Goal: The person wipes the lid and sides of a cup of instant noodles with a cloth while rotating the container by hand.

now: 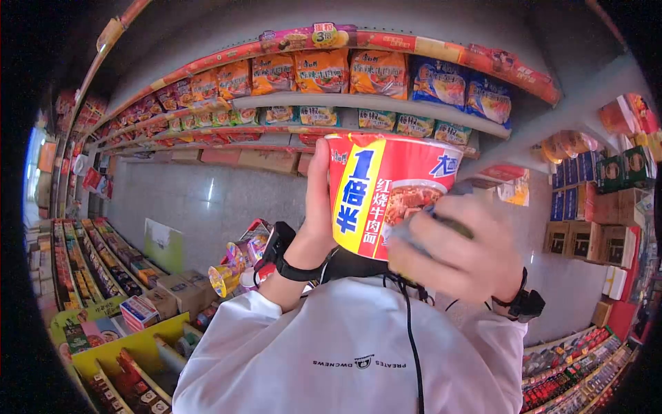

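Observation:
My left hand (318, 203) grips the left side of a large red and yellow instant noodle cup (352, 193), holding it up in front of my chest. The cup is tilted a little, its printed front facing me. My right hand (458, 248) is smeared by motion and lies against the cup's lower right side. Bunched in its fingers is what looks like a grey cloth (412, 231), pressed to the cup's wall. That hand covers part of the cup's picture.
Shelves ahead hold orange noodle packets (321, 71) and blue noodle packets (439, 83). At lower left, a basket with colourful cups (224, 278) stands near cardboard boxes (186, 290). More goods, including brown cartons (583, 241), line the right side.

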Motion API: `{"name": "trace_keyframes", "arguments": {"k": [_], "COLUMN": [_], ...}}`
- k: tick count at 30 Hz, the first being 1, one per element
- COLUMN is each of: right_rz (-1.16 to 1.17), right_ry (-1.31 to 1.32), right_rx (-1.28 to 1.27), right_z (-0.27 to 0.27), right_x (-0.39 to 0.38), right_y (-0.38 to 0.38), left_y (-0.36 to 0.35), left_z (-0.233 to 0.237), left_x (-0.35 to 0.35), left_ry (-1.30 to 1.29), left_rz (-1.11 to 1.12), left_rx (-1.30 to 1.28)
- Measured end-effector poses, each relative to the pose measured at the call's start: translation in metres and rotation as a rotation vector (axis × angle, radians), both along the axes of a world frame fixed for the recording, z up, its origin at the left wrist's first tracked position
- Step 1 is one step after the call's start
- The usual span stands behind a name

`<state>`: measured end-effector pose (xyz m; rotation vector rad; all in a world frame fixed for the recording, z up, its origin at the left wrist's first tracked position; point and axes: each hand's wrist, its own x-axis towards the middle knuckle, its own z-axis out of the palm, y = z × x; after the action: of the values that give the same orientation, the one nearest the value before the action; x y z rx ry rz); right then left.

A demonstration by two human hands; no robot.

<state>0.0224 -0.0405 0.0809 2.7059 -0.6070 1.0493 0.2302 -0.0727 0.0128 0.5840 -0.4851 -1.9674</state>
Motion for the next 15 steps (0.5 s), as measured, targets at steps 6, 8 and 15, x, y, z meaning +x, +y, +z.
{"name": "trace_keyframes", "arguments": {"k": [6, 8, 15], "right_rz": [-0.048, -0.011, 0.011], "right_ry": [-0.081, -0.122, -0.113], "right_rx": [-0.034, -0.001, -0.032], "right_z": [0.004, 0.006, 0.008], "right_x": [-0.018, -0.018, 0.009], "right_y": [-0.025, -0.029, -0.022], "left_y": [0.005, 0.007, 0.011], "left_z": [-0.005, -0.004, -0.01], "left_x": [-0.007, -0.009, -0.005], "left_ry": [0.104, -0.013, 0.314], "left_rz": [-0.058, 0.004, -0.049], "left_rx": [-0.041, -0.017, -0.123]}}
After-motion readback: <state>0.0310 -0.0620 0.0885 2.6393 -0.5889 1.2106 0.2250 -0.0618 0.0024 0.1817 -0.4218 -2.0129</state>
